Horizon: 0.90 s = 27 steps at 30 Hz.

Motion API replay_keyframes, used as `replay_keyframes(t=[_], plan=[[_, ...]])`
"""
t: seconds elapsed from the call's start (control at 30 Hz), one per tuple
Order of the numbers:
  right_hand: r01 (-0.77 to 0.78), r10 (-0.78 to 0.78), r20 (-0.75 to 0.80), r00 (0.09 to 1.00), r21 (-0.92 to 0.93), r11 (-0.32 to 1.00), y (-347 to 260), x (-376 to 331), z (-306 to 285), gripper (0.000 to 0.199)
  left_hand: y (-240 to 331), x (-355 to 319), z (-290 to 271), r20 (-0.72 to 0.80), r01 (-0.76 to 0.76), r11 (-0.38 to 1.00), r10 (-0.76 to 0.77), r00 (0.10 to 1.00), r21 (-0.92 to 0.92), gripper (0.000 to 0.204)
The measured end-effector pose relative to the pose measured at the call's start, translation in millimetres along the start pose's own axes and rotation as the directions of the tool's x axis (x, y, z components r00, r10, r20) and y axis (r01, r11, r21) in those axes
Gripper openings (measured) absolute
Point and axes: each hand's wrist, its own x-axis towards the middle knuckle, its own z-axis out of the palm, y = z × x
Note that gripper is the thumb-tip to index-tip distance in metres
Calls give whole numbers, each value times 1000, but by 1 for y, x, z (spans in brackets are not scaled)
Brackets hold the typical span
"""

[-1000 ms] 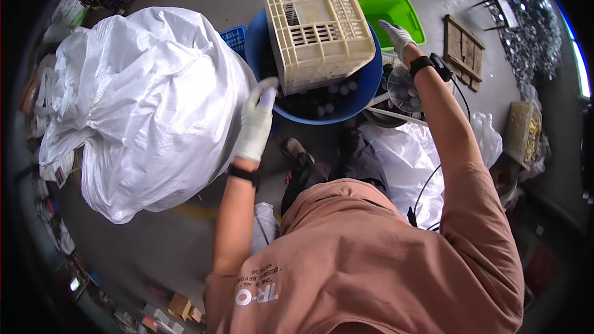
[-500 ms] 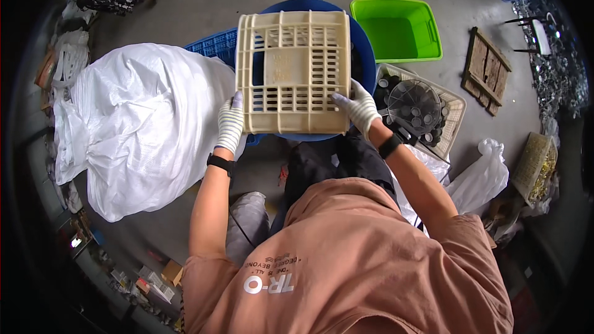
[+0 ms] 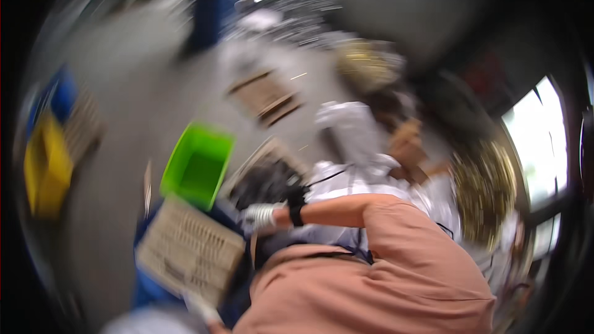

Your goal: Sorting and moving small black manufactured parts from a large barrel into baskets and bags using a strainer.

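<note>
A cream slatted plastic crate [image 3: 189, 250], blurred by motion, is held at the lower left over a round blue tub [image 3: 143, 284]. My left hand [image 3: 199, 308], in a pale glove, is closed at the crate's near edge, its fingers smeared. At the crate's right corner is my right hand [image 3: 260, 216], in a white striped glove and closed on it, its fingertips blurred. Just beyond the tub stands a bright green bin [image 3: 198, 164]. Beside my right hand sits a pale crate [image 3: 281, 151] holding a dark heap of small parts.
White sacks [image 3: 349, 124] lie beyond my right arm. A brown wooden pallet piece [image 3: 265, 98] rests on the floor farther off. A yellow container [image 3: 48, 164] stands at far left, a dark blue one [image 3: 210, 15] at the back near a shiny heap.
The whole view has swung to the right, bringing in a bright window. The crate, tub and my hands now appear lower left, and everything is smeared. The big white sack is nearly out of view.
</note>
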Motion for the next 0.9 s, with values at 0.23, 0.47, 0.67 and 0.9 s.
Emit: replay_keyframes(t=[0.23,0.47,0.67,0.9], plan=[[-387,465,-186,866,341,857,75,-331,95,43,65,7,2,32,-201,595,283,959,778,50],[-410,585,-447,677,431,804,86,-79,14,35,52,5,32,-87,-145,533,386,918,833,38],[-351,326,152,933,581,734,8,197,60,94,58,-3,17,-386,294,299,316,867,908,46],[-236,202,147,968,806,544,-39,252,107,53,93,29,7,-555,399,476,248,794,784,74]])
